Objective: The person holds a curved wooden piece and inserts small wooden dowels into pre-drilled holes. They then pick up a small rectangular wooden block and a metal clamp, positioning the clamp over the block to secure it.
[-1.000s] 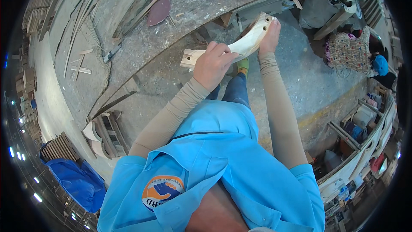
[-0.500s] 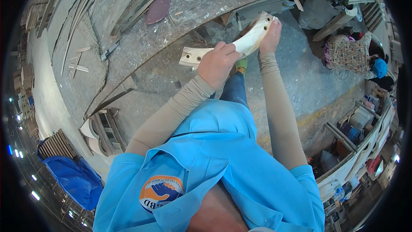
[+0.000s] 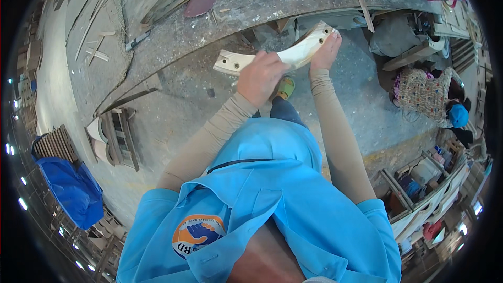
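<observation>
Blue tarpaulin (image 3: 73, 191): bunched against a stack of wooden slats (image 3: 55, 144).
Left hand (image 3: 260, 77): fingers curled against the middle of the curved wooden part (image 3: 301, 55); cannot tell whether it grips or only presses.
Curved wooden part: above the floor (image 3: 380, 115), near the worktable (image 3: 262, 1).
Right hand (image 3: 325, 52): closed around the part's right end.
Co-worker (image 3: 422, 94): bent low, blue cap (image 3: 458, 116).

A head-worn fisheye looks steeply down, shirt (image 3: 251, 199) nearest, left hand (image 3: 260, 77) and right hand (image 3: 325, 54) beyond.

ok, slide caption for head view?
Left hand on a curved, holed wooden piece, right hand gripping its right end.
</observation>
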A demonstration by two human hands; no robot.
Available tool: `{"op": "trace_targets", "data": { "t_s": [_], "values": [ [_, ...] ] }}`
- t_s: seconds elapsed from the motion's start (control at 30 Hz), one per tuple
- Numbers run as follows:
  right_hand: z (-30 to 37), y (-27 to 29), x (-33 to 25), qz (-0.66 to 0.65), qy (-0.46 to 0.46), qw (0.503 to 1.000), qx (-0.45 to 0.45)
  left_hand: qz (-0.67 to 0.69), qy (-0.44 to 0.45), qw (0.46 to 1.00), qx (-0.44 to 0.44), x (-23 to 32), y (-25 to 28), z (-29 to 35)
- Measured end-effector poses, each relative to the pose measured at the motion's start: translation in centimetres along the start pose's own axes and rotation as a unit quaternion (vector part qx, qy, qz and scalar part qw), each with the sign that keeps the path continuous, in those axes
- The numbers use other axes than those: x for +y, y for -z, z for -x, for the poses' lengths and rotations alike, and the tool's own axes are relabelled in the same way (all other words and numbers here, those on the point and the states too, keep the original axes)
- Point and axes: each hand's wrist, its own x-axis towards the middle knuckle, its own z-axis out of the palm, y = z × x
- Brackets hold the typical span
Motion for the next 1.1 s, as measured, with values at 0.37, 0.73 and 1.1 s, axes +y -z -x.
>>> {"op": "trace_targets", "data": {
  "t_s": [0.37,0.73,1.1],
  "values": [
    [-0.4,-0.1,0.3,0.044,0.024,0.999,-0.021,-0.036,0.072,0.995,0.05,1.2,-1.0,-0.3],
    [-0.7,0.0,1.0,0.052,0.026,0.998,-0.021,-0.05,0.045,0.998,0.003,1.8,-1.0,-1.0],
    [-0.4,0.0,0.7,0.028,0.015,0.999,-0.02,-0.015,0.052,0.998,-0.023,1.4,-0.2,-1.0]
  ]
}}
